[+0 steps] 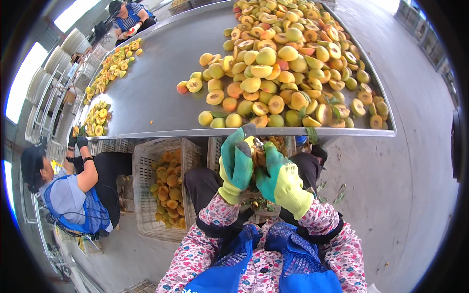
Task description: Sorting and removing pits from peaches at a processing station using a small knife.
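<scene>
My left hand (236, 163), in a green and yellow glove, is closed at the table's near edge. Between its fingers and my right hand a bit of yellow and brown fruit shows, seemingly a peach (257, 154). Close beside it my right hand (282, 179), gloved alike, is closed with its fingertips turned toward that fruit; whatever else it grips is hidden. Just beyond both hands, a large heap of halved and whole yellow peaches (266, 56) covers the right part of the metal table (161, 83). Some cut halves show brown pits or hollows.
A plastic crate (141, 195) of peaches stands on the floor left of my knees. Another crate lies under my hands, partly hidden. One co-worker (78, 195) sits at the left, another (131, 22) at the far left corner. Small peach piles (97, 119) line the table's left edge.
</scene>
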Tool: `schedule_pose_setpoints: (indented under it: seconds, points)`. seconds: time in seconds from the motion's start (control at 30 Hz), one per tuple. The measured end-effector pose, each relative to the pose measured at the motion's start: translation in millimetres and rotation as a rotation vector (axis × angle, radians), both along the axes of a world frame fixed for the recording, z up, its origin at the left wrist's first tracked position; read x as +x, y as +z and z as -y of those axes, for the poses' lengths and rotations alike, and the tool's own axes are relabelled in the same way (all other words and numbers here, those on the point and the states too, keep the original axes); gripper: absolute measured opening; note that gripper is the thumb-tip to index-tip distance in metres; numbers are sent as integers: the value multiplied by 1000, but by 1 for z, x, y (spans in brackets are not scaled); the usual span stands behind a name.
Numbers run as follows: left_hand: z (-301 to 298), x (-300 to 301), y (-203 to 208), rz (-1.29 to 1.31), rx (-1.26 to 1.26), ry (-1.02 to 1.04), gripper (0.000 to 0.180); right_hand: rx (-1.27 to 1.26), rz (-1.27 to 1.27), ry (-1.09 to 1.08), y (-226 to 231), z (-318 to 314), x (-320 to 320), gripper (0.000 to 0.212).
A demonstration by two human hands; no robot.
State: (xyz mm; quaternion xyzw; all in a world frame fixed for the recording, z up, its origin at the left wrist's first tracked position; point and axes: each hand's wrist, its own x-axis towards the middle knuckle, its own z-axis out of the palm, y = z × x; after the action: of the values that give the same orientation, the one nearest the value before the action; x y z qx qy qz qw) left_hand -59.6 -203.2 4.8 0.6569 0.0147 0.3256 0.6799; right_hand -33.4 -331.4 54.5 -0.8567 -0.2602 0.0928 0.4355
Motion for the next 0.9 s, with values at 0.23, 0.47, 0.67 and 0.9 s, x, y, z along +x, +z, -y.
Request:
schedule_pose_setpoints:
  seconds: [0.23,0.47,0.67,0.9]
  points:
    - [24,-9,14,12,-294,-2,33,-323,398,143,-12,15,-13,52]
    - [36,-17,1,-72,-52,102,28,32,464,239,-28,36,-23,50]
    - [17,6,30,-144,178,-166,25,-263,350,287,-24,43,-14,48]
    - [28,-13,-46,-30,1,90,29,-16,-114,51,-30,32,-25,29]
